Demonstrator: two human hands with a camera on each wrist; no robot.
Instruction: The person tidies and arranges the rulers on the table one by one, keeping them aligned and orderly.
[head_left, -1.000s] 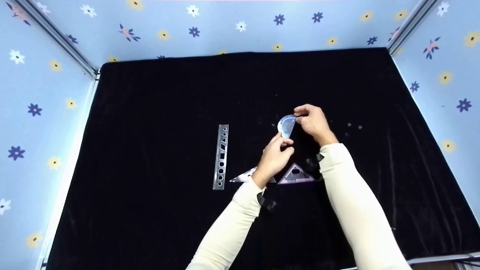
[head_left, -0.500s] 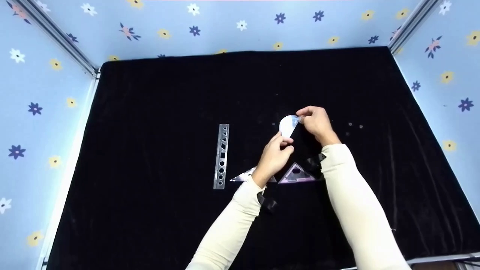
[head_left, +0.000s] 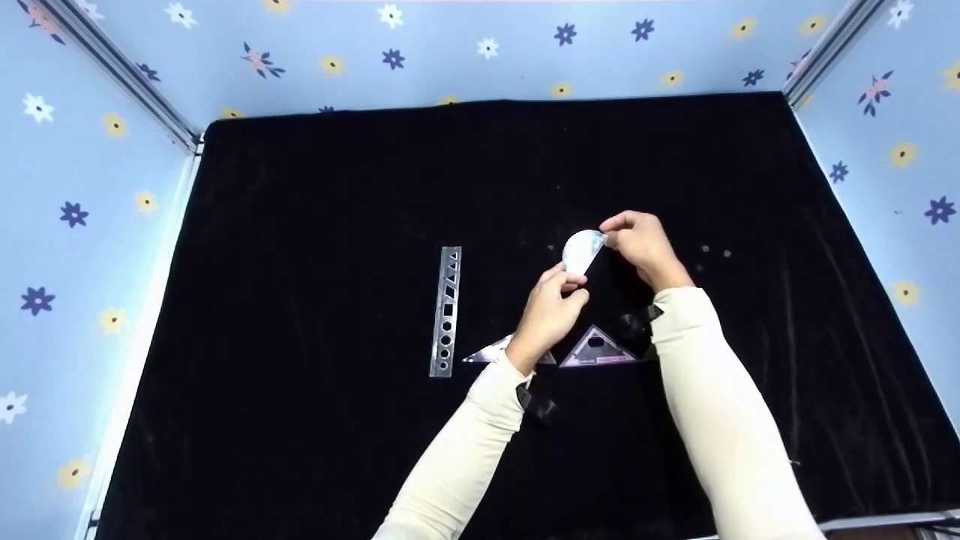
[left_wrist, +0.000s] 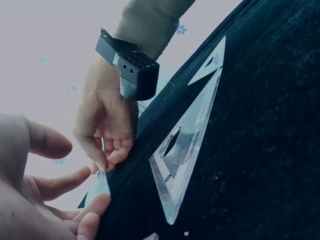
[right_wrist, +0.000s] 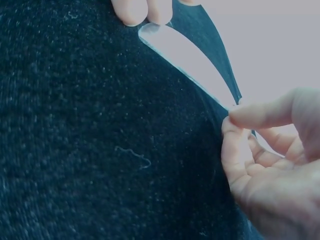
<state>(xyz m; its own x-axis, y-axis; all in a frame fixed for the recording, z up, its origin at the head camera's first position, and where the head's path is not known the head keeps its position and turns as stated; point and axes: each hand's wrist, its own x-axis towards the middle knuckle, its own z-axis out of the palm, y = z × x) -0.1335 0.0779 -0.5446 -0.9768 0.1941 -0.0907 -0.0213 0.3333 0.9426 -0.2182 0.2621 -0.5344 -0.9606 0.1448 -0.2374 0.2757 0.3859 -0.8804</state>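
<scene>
A small clear protractor (head_left: 580, 253), glaring white in the head view, is tilted between my two hands. My left hand (head_left: 551, 311) holds its lower end between the fingers, with the thumb apart from it. In the right wrist view, left fingertips (right_wrist: 160, 11) meet the protractor's far end. My right hand (head_left: 641, 240) pinches the upper corner between thumb and forefinger. Below my hands lie two clear set squares: a long one (head_left: 487, 352), partly hidden by my left wrist, and a pink-edged one (head_left: 598, 361). The left wrist view shows a set square (left_wrist: 185, 145) beside the hands.
Left of my hands a clear ruler (head_left: 439, 322) with cut-out shapes lies lengthwise on the black cloth (head_left: 315, 300). Small specks (head_left: 727, 253) dot the cloth at right. Flower-patterned walls (head_left: 510, 45) enclose the back and sides. A black device (head_left: 634, 324) sits on my right wrist.
My right hand has shifted slightly right with the protractor's upper corner, so the protractor leans further right and its face has gone from bluish to white glare. My left hand stays nearly still.
</scene>
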